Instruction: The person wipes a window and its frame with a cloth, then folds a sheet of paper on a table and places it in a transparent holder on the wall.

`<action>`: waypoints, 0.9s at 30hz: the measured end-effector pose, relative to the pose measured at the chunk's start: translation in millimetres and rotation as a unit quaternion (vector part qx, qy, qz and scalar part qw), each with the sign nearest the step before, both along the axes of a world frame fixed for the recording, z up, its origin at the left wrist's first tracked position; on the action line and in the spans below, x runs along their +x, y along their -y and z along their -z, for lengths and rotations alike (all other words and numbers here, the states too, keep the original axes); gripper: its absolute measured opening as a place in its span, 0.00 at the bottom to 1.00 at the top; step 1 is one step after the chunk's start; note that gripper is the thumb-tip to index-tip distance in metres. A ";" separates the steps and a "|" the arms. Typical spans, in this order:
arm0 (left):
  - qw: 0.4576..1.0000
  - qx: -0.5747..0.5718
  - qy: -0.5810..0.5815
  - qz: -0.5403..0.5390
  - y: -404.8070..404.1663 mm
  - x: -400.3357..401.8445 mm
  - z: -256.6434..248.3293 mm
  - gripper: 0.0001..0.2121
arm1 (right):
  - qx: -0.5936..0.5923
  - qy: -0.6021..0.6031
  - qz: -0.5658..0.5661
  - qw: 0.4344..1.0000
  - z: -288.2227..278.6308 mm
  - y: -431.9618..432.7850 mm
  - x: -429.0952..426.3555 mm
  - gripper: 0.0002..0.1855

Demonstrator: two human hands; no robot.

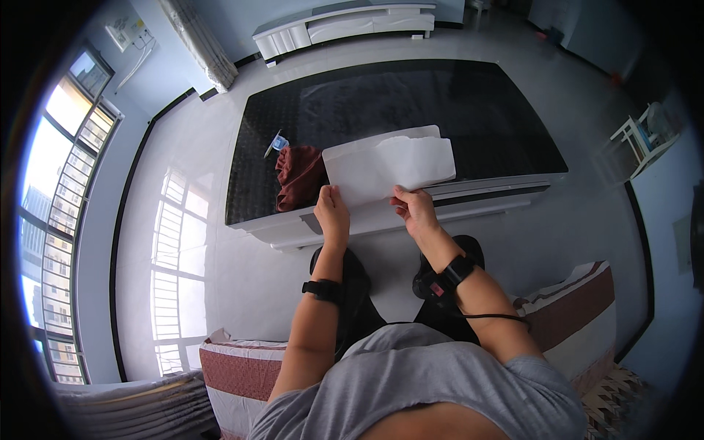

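Both hands hold a white sheet, seemingly paper, over the near edge of a low black-topped table. My left hand pinches its lower left corner between thumb and fingers. Farther right, my right hand grips the lower edge, thumb on top. The sheet looks folded or layered, with a flap of uneven edge lying over its right part. Just left of it, a crumpled dark red cloth rests on the tabletop. Behind the cloth is a small blue and white item whose kind I cannot tell.
A white TV cabinet stands beyond the table. Seats with striped brown and white covers flank me. At the right is a white stool or rack holding things. A barred window and curtain are at the left.
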State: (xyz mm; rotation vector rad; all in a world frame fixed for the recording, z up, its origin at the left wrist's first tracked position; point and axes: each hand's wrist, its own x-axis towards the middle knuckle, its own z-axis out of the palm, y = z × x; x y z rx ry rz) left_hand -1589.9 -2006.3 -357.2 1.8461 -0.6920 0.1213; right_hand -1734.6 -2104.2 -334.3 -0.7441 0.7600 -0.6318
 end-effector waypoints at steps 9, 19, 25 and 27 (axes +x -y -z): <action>0.993 0.116 -0.021 -0.013 58.4 41.2 65.5 0.11 | -0.018 -0.110 -0.113 0.987 60.2 44.8 26.4 0.08; 0.977 0.209 -0.046 -0.005 86.4 69.2 117.8 0.11 | -0.690 -0.356 -0.242 0.582 112.1 62.5 67.2 0.31; 0.974 0.221 -0.040 -0.012 88.7 76.0 133.7 0.11 | -0.703 -0.401 -0.258 0.527 125.7 54.7 64.5 0.37; 0.975 0.215 -0.050 -0.010 89.3 76.5 135.2 0.11 | -0.701 -0.409 -0.256 0.525 127.7 52.9 64.8 0.38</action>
